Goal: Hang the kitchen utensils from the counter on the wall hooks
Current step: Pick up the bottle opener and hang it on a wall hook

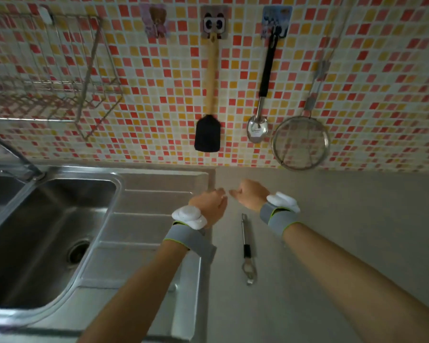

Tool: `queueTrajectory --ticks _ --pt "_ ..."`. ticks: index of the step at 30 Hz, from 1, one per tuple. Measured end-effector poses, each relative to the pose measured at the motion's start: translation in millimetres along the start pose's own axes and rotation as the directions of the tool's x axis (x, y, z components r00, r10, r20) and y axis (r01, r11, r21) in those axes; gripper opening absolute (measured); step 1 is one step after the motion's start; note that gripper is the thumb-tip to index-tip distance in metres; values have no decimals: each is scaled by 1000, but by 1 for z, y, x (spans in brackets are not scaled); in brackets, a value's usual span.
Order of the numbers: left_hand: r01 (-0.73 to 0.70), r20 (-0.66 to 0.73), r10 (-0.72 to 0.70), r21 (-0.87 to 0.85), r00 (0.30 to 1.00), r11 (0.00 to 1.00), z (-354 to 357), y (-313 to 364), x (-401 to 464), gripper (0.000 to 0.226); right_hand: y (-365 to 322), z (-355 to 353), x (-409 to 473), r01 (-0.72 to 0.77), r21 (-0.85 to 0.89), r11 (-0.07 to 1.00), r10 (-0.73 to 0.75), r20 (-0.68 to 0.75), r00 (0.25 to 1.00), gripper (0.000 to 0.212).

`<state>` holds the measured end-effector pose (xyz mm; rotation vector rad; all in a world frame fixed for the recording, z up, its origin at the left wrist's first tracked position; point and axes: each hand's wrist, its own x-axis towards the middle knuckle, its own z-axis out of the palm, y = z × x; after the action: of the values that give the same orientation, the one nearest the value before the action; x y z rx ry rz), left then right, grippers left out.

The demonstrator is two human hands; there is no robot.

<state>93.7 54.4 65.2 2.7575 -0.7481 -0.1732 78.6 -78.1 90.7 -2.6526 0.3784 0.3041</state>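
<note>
A mosaic-tiled wall (159,100) and a steel sink (47,231) at the left were seen beyond the counter (344,243), with a spatula (207,129), spoon (258,125) and strainer (300,142) already hung. One utensil, an opener (247,248), was left lying between the forearms. The left hand (209,204) and right hand (250,195) were held loosely curled and empty above it, so a reach down, then the free hook (156,23) at the far left, seemed called for next.

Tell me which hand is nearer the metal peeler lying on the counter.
Right, narrowly. The right hand hovers just beyond the metal peeler handle tip; the left hand sits farther to its left, by the sink's drainboard.
</note>
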Motion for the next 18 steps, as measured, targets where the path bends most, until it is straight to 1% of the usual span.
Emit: queueTrajectory --ticks 1,3,4,6,8,11,13,15,18 --pt "9 62 -9 -6 998 1000 20 4 -13 37 9 15 -8 -66 36 997 65 32 997 35" --pt "19 129 -17 -16 991 1000 47 7 -31 41 22 38 -17 -188 98 977 184 47 982 64" --pt "20 157 -14 -37 987 999 57 9 -40 42 28 48 -23 -228 120 966 222 63 973 71" --pt "39 214 -16 -101 977 994 76 13 -59 43 37 68 -31 -277 131 952 263 114 958 72" --pt "42 264 -16 -91 964 995 91 14 -73 47 43 83 -37 -307 137 942 291 128 948 67" --pt "31 334 -39 28 942 999 108 15 -83 55 49 97 -37 -285 139 948 275 85 958 56" --pt "30 312 -56 88 948 996 117 17 -87 55 53 102 -33 -254 101 962 247 69 966 49" --pt "41 295 -76 123 953 992 121 18 -89 55 58 101 -29 -217 100 971 208 89 974 42" --pt "76 308 -114 134 944 988 120 22 -89 56 66 93 -28 -216 267 939 169 188 967 20"
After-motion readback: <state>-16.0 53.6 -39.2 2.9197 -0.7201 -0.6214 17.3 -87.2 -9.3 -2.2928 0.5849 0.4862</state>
